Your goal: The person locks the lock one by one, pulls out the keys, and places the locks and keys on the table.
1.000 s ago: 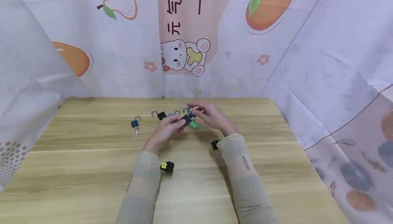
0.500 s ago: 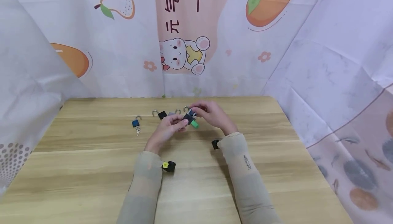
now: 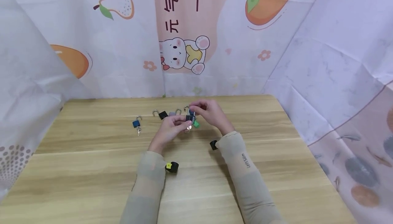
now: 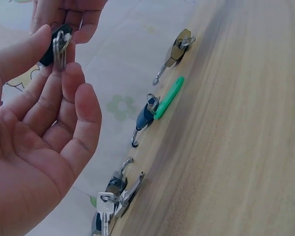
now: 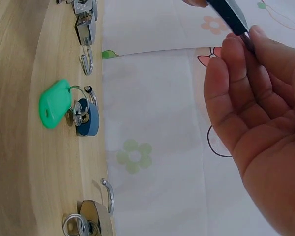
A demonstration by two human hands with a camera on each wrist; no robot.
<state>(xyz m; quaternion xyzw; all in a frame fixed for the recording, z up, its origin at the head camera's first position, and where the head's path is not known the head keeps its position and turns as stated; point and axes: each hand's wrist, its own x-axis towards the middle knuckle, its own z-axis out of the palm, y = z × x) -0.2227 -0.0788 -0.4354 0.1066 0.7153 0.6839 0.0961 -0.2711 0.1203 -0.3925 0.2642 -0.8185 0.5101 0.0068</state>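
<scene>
Near the back of the table, my left hand [image 3: 170, 130] pinches the body of a black padlock [image 3: 190, 119] between thumb and fingers. My right hand [image 3: 212, 114] has its thumb and fingertips on the padlock's metal shackle [image 5: 248, 42], most of which the fingers hide in the right wrist view. A bunch of keys [image 4: 62, 49] hangs from the base of the lock, facing the left palm. Below the hands lies a blue padlock [image 5: 90, 120], its shackle swung open, with a green key tag [image 5: 55, 103] on its ring.
Other unlocked padlocks line the table's back: a blue padlock [image 3: 136, 124] with keys at left, a black padlock [image 3: 163, 115], a grey padlock [image 3: 172, 114] and a brass padlock [image 5: 96, 216]. Behind them hangs a printed curtain [image 3: 122, 63]. Both wrists wear black cameras.
The right fingers, loose around the shackle a second ago, have closed on it. The black padlock has turned from a slant to nearly upright, and its keys show beneath the left thumb.
</scene>
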